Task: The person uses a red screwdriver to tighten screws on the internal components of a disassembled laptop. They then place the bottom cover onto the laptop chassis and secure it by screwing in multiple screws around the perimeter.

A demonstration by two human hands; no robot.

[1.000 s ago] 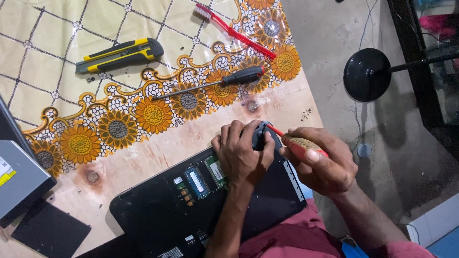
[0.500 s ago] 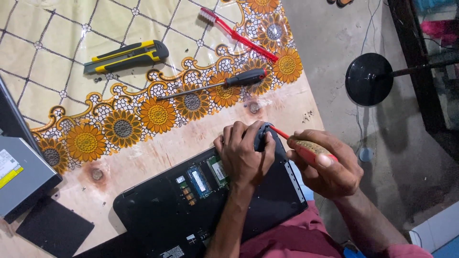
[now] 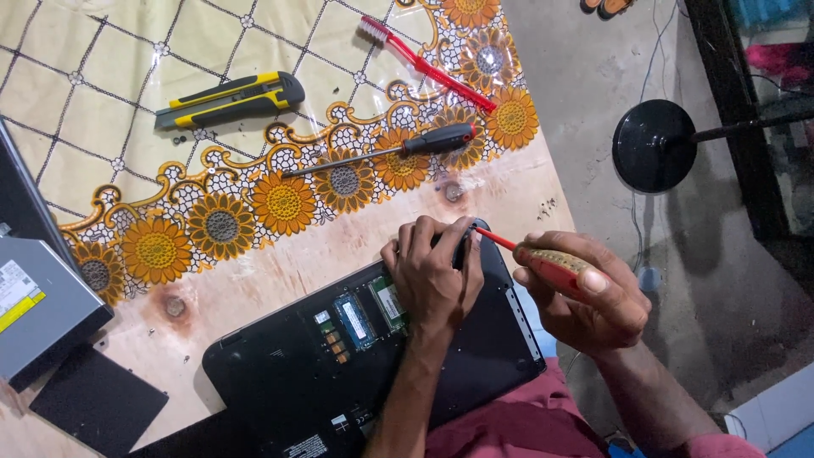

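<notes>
A black laptop [image 3: 365, 373] lies bottom-up at the near edge of the wooden table [image 3: 280, 271], its corner hanging slightly past the table's right edge, with a small hatch open so that the green memory boards [image 3: 373, 309] show. The person's left hand [image 3: 432, 271] rests on the laptop's far right corner, fingers curled and pressed down against the casing, steadying it. The right hand [image 3: 585, 293] is closed in a fist around the red, speckled handle of a small screwdriver [image 3: 543, 263], thumb laid along the grip; the thin red shaft runs to the left and its tip meets the laptop corner just beside the left fingers. Farther up the table, on a plastic cloth printed with sunflowers [image 3: 254, 203], lie a longer screwdriver with a black-and-red handle [image 3: 390, 153], a red toothbrush [image 3: 424, 64] and a yellow-and-black utility knife [image 3: 229, 100], all well apart from the hands. At the left edge sits a grey optical drive [image 3: 38, 314], with a flat black panel [image 3: 97, 399] just in front of it. On the floor to the right stands a round black base of a stand [image 3: 653, 144].
</notes>
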